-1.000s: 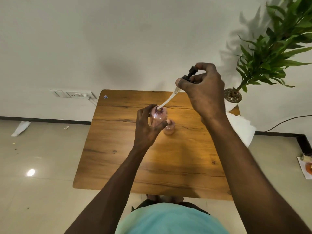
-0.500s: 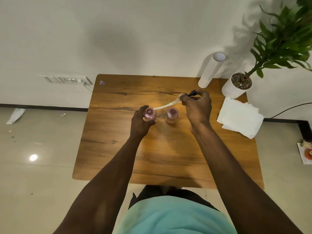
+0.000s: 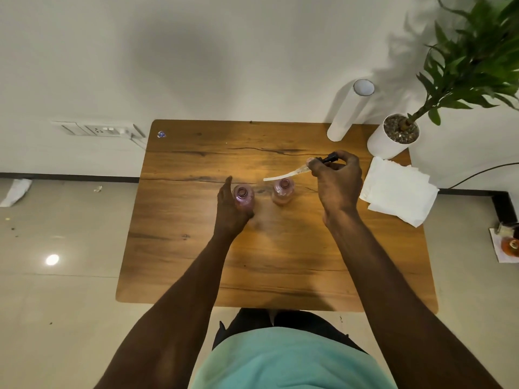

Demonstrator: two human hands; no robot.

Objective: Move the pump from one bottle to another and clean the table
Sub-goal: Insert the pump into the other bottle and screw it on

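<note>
A person in a pale turquoise top (image 3: 292,360) stands at a square wooden table (image 3: 280,262) with rounded corners, both bare arms reaching out over it. The right hand (image 3: 338,183) is closed around a black-topped pump (image 3: 302,171), pinching its dark head between thumb and fingers; the pump's pale, curved dip tube slants down and to the left, its free end hanging in the air just above the right-hand clear pink bottle (image 3: 283,191). That small, round-shouldered bottle stands upright near the middle of the table with its neck uncapped. Just beside it, to the left, stands a second clear pink bottle (image 3: 243,197), also open at the neck. The left hand (image 3: 231,211) is loosely open around this bottle from the left and the near side, fingers extended and the palm close against the glass; whether it actually presses on the bottle cannot be told from this angle. A stack of white paper napkins (image 3: 398,190) lies at the table's right edge, overhanging it slightly. At the far right corner stand a tall white cylinder (image 3: 348,113) and a white pot (image 3: 386,141) holding a green leafy plant (image 3: 471,57).
</note>
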